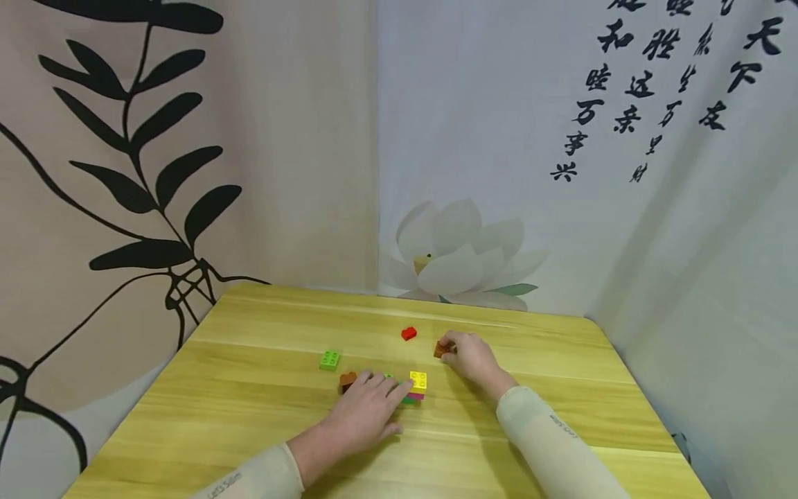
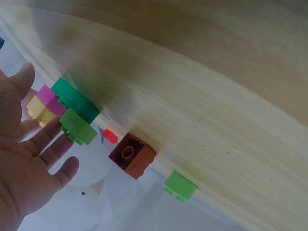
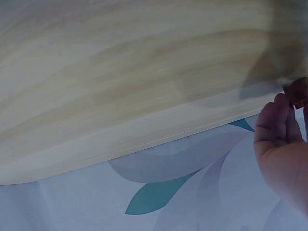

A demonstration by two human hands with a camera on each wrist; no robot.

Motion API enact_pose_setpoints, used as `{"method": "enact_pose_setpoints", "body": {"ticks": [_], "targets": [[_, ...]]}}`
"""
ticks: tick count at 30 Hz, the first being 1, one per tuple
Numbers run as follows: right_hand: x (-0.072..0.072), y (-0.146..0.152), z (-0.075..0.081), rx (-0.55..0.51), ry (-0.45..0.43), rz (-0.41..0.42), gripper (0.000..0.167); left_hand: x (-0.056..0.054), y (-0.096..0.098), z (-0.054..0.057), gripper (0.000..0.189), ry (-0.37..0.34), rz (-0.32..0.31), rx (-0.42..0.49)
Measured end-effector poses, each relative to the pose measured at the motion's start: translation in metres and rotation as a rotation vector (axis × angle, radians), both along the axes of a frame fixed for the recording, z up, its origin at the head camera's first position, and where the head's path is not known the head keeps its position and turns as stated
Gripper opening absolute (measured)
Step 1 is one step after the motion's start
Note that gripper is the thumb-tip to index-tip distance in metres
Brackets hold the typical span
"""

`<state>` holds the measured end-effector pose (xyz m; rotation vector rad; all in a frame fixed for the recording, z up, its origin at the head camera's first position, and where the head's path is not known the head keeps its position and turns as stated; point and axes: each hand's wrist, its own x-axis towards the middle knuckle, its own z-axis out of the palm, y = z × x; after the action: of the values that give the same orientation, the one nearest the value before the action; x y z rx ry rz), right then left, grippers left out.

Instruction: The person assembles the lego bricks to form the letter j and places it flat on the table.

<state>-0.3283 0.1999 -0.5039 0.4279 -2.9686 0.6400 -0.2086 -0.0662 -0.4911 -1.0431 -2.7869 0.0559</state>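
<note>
My left hand (image 1: 364, 409) lies beside a small stack of toy building bricks, its fingers loosely extended and touching a light green brick (image 2: 78, 127). That brick sits on a dark green brick (image 2: 76, 101), alongside a pink brick (image 2: 50, 100) topped by a yellow brick (image 1: 418, 380). Just past my left fingers, a brown brick (image 2: 132, 155) rests with its hollow underside showing in the left wrist view. Further right, my right hand (image 1: 472, 357) pinches another brown brick (image 1: 439, 349) between thumb and fingers; in the right wrist view this brick (image 3: 298, 92) is partly cut off by the edge.
A red brick (image 1: 409, 333) sits toward the back of the wooden table (image 1: 262, 416). To the left is a separate light green brick (image 1: 330, 360). Printed curtains (image 1: 312, 138) hang behind the table's far edge.
</note>
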Motion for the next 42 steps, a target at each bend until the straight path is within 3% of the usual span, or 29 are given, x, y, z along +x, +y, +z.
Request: {"method": "enact_pose_setpoints", "body": {"ticks": [11, 18, 22, 29, 34, 42], "targets": [[0.003, 0.007, -0.004, -0.037, -0.046, 0.027, 0.021, 0.002, 0.0, -0.007, 0.08, -0.008, -0.015, 0.011], [0.005, 0.008, 0.007, -0.053, -0.056, 0.037, 0.023, 0.002, 0.001, -0.005, 0.079, -0.015, -0.008, 0.012], [0.016, 0.006, 0.025, -0.07, -0.046, 0.08, 0.025, 0.002, 0.0, -0.005, 0.08, 0.002, -0.006, 0.011], [0.054, 0.006, 0.052, -0.214, -0.052, 0.224, 0.023, 0.001, 0.003, -0.002, 0.082, 0.028, -0.012, -0.001], [0.066, -0.002, 0.049, -0.258, -0.058, 0.291, 0.025, -0.001, 0.002, -0.003, 0.082, 0.02, 0.008, -0.013], [0.071, -0.012, 0.039, -0.278, -0.054, 0.323, 0.022, -0.001, 0.005, -0.002, 0.082, -0.013, 0.032, 0.009]]}}
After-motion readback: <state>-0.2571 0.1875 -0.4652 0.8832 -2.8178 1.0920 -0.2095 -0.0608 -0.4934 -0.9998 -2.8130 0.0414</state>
